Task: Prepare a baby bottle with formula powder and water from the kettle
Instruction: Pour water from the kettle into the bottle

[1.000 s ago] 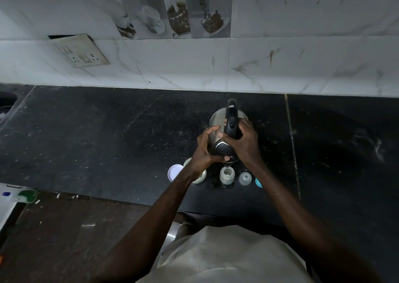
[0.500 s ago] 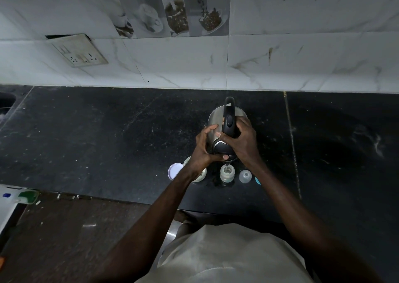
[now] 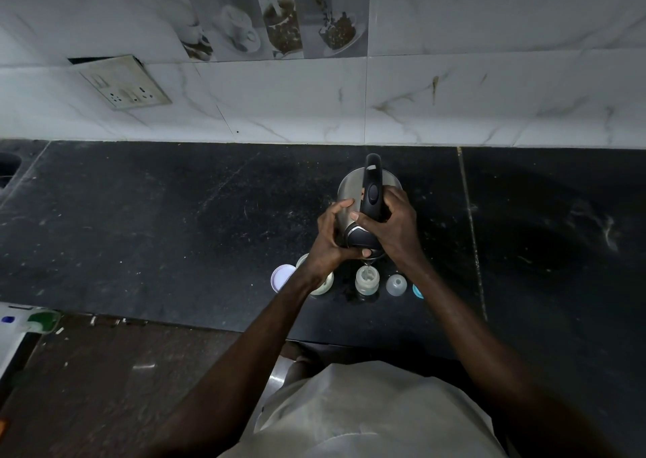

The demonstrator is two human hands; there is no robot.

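Note:
A steel kettle (image 3: 351, 186) with a black handle is tilted toward me, its spout just above the open baby bottle (image 3: 367, 280) standing on the black counter (image 3: 174, 230). A thin stream of water runs from spout to bottle. My right hand (image 3: 393, 227) grips the kettle handle. My left hand (image 3: 330, 237) presses against the kettle's left side and lid. The formula jar (image 3: 323, 284) stands left of the bottle, partly hidden by my left wrist, with its white lid (image 3: 282, 277) beside it.
A clear bottle cap (image 3: 396, 285) and a teal ring (image 3: 417, 291) lie right of the bottle. The counter's front edge runs close behind these items. A tiled wall with a socket plate (image 3: 124, 87) stands at the back. A sink corner (image 3: 7, 169) shows far left.
The kettle has tipped a little further toward the bottle and shifted slightly forward. Both hands stay on it.

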